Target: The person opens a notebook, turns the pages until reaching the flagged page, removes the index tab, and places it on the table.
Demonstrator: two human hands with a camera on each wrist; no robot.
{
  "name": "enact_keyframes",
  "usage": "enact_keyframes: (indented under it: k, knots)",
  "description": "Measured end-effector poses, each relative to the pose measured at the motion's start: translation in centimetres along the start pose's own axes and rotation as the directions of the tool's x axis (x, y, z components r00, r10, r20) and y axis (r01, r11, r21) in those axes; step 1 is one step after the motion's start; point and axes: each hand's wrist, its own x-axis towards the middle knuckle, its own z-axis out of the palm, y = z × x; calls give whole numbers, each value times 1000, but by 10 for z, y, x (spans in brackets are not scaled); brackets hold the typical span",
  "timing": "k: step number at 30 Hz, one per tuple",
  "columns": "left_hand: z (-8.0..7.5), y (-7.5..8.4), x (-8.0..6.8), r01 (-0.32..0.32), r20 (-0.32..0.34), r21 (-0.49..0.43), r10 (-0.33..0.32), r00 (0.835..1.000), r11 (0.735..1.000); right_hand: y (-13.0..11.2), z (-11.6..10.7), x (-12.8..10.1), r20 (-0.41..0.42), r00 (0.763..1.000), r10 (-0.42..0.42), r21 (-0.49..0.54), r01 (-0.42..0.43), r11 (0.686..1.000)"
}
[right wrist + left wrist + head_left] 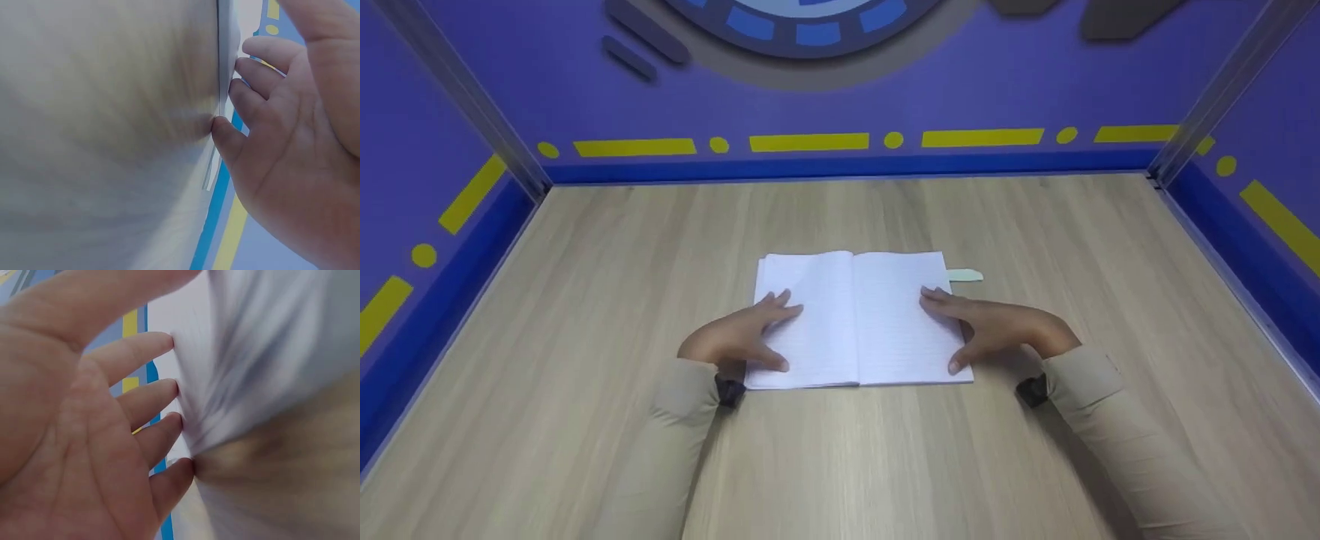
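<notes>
An open notebook [885, 330] with white ruled pages lies flat on the wooden table, its spine running up the middle. From the left, my left hand [742, 332] rests on the left page, fingers spread and thumb near the lower edge. My right hand [1005, 326] reaches over the right page's outer edge, thumb low and fingers higher up. In the left wrist view, the fingertips [177, 387] touch the page surface. The right wrist view shows the little finger [228, 140] down by the notebook's edge. Neither palm grips anything.
A pale green tab [966, 275] sticks out past the notebook's upper right edge. The wooden tabletop [840, 465] is bounded by purple and blue panels [840, 105] with yellow dashes at the back and both sides. Black straps [730, 391] sit at both wrists.
</notes>
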Motion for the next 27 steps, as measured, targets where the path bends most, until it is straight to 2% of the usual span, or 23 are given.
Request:
enact_keyframes:
  k: [7, 18, 27]
  knots:
    - [0, -3, -2, 44, 1, -20, -44, 999, 999, 0, 0, -2, 6, 1000, 8, 7, -8, 1000]
    - [-1, -5, -5, 45, -2, -29, -46, 999, 999, 2, -3, 2, 56, 998, -13, -39, 16, 999]
    - [-4, -6, -5, -40, 28, 31, 39, 999, 999, 5, -5, 3, 81, 996, -26, -54, 30, 998]
